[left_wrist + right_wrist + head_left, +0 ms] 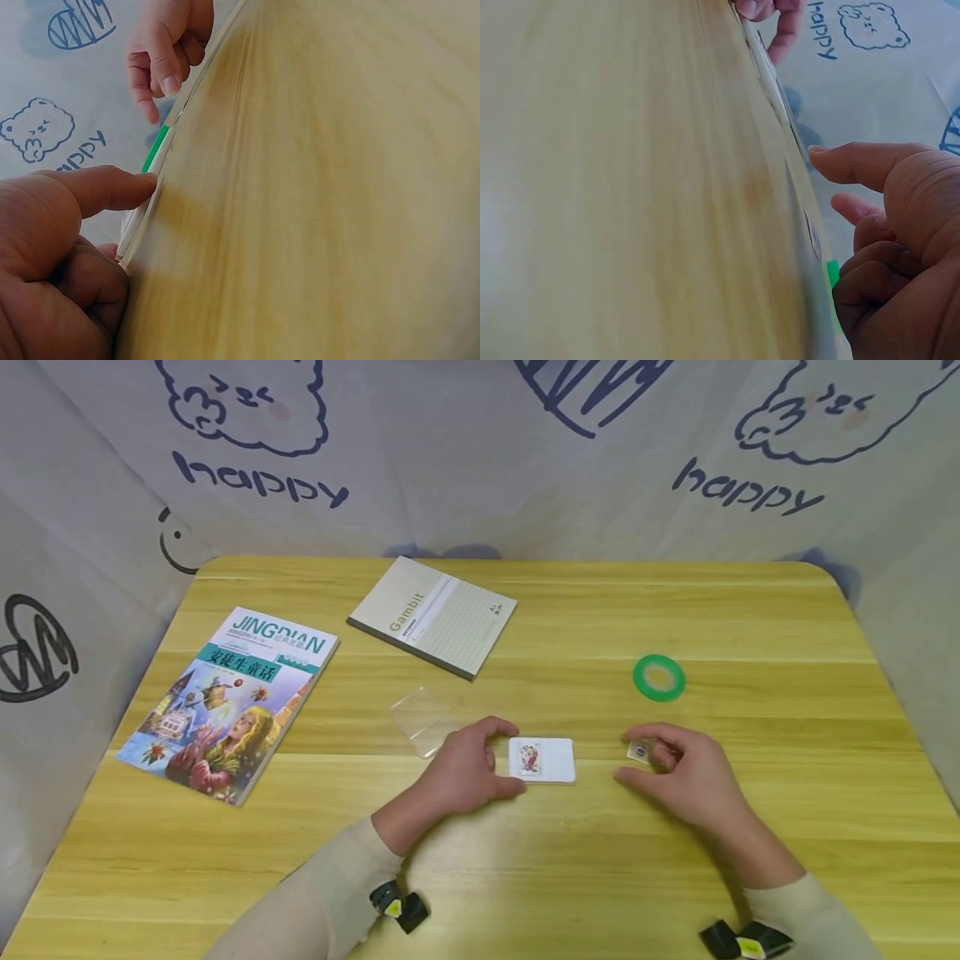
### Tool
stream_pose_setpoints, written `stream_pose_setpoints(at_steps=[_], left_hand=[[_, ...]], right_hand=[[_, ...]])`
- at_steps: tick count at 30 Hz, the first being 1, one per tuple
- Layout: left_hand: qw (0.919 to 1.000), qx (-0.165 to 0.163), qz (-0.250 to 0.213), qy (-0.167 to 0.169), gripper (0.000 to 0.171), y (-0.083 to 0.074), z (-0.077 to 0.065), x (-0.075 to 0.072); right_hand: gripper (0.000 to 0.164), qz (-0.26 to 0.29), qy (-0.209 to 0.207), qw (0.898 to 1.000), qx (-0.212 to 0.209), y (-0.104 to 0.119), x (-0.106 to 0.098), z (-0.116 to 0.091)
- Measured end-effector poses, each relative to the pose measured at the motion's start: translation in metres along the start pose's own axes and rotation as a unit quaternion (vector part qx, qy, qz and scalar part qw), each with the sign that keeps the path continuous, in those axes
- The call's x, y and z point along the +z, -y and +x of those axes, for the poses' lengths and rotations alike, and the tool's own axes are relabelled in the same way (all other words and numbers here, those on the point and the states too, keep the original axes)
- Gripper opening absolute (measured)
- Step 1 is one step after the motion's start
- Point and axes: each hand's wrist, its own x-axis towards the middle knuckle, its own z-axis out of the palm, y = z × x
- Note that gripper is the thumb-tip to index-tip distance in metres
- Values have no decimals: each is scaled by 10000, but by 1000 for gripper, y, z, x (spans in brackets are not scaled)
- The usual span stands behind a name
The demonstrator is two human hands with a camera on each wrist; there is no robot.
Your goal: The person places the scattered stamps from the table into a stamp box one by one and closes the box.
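My left hand point(468, 768) grips the left end of a small flat white case point(557, 762), thumb at its near edge and index finger at its far edge. On the left half of the case lies a small stamp-like picture point(530, 759) with a red figure. To the right, my right hand point(686, 772) is over the table, its thumb and index finger stretched out and apart, the other fingers curled. Partly hidden by these fingers is another small stamp-like piece point(637, 751). In the right wrist view, the right thumb point(855, 163) touches nothing.
A clear plastic cover point(422, 722) lies just beyond the left hand. Behind it is a Gambit notebook point(450, 618). A colourful storybook point(232, 706) lies at the left. Farther back on the right is a green tape roll point(642, 677). Printed cloth point(480, 468) hangs behind the table.
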Motion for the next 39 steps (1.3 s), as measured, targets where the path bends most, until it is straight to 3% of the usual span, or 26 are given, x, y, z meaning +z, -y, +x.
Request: stream_pose_setpoints(at_steps=[5, 19, 32, 39], left_hand=[[10000, -5, -21, 15, 66, 0, 0, 0], [10000, 10, -20, -1, 65, 0, 0, 0], [10000, 58, -76, -10, 64, 1, -1, 1], [10000, 70, 5, -7, 64, 0, -1, 0]], right_hand=[[31, -49, -86, 9999, 68, -6, -6, -1], [23, -826, 26, 9965, 137, -11, -14, 3], [22, -785, -108, 9967, -178, -14, -12, 1], [21, -509, -163, 9975, -452, -14, -10, 1]])
